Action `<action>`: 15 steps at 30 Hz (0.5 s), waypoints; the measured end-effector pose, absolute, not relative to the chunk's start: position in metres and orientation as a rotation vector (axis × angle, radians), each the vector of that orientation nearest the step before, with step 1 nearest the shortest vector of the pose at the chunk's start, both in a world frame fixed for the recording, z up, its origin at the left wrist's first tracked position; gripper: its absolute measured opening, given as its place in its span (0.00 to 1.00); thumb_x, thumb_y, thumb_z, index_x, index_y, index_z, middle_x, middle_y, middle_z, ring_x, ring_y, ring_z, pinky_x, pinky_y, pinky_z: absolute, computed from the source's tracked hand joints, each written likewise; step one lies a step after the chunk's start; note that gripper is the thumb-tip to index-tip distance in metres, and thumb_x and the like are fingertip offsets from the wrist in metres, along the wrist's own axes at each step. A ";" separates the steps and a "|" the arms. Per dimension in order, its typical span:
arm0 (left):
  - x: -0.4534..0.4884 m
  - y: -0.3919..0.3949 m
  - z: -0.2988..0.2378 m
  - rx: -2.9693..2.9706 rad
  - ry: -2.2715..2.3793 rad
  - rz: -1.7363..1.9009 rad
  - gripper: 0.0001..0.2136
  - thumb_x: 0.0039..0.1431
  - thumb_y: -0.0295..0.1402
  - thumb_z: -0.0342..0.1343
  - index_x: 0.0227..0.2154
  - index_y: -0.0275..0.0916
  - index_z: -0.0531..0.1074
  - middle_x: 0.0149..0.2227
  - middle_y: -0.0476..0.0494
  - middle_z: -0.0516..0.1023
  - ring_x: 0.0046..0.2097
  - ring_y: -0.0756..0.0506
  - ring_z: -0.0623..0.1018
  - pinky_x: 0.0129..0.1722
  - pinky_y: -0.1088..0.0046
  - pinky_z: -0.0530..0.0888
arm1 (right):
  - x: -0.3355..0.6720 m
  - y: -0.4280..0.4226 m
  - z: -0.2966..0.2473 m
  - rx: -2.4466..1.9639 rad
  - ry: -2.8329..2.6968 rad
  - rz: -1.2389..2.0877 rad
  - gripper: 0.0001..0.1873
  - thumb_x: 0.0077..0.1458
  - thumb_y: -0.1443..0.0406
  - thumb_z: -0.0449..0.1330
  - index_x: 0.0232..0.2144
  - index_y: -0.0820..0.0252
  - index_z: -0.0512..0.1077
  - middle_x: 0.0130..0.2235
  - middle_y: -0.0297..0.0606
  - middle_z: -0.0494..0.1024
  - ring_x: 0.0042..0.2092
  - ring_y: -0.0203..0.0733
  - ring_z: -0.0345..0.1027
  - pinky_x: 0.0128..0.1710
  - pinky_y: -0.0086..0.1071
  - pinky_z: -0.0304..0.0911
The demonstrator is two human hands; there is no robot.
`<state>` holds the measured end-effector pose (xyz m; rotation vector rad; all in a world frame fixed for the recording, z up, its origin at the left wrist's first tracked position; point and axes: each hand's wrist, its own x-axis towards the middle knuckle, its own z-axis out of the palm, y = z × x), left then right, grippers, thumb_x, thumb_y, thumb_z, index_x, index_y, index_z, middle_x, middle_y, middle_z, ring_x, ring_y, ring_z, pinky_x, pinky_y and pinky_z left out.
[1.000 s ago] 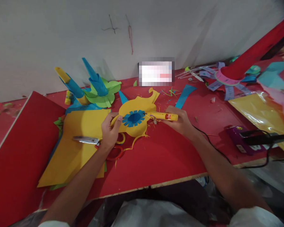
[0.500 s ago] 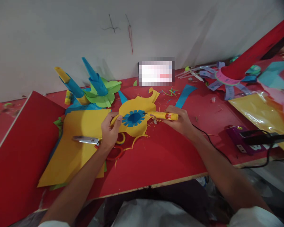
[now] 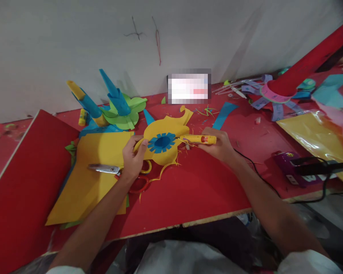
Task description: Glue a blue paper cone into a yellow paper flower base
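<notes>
While the left hand [image 3: 134, 156] pinched the rim of the paper flower [image 3: 164, 128] just to its right, the right hand [image 3: 220, 146] gripped the glue gun [image 3: 194, 139]; the flower looked light, bendy and easily creased, best held by that edge.

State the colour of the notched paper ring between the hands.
The notched paper ring is blue; the head view shows it.

Scissors [image 3: 104, 168] lie partly on the sheets [image 3: 82, 196], left of the cutout [image 3: 161, 127]. A ring [image 3: 162, 143] sits on the cutout, the tool [image 3: 196, 139] at right; behind, probably a phone [image 3: 188, 88] by the wall [image 3: 74, 42].
</notes>
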<state>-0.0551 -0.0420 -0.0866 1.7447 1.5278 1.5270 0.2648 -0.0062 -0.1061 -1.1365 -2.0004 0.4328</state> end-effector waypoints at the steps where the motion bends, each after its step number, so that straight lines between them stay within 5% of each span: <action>1: -0.055 -0.042 -0.086 1.742 1.534 1.525 0.19 0.65 0.53 0.60 0.34 0.40 0.75 0.31 0.46 0.77 0.34 0.47 0.75 0.37 0.70 0.74 | 0.265 -0.006 -0.106 -1.143 -2.000 0.429 0.20 0.58 0.58 0.69 0.24 0.54 0.62 0.27 0.33 0.69 0.28 0.39 0.60 0.31 0.36 0.51; 15: -0.056 -0.042 -0.086 1.752 1.529 1.529 0.18 0.66 0.52 0.60 0.34 0.40 0.75 0.32 0.46 0.77 0.34 0.47 0.76 0.37 0.70 0.74 | 0.267 -0.005 -0.111 -1.108 -1.995 0.496 0.20 0.58 0.60 0.69 0.25 0.54 0.61 0.28 0.32 0.68 0.29 0.38 0.59 0.31 0.36 0.51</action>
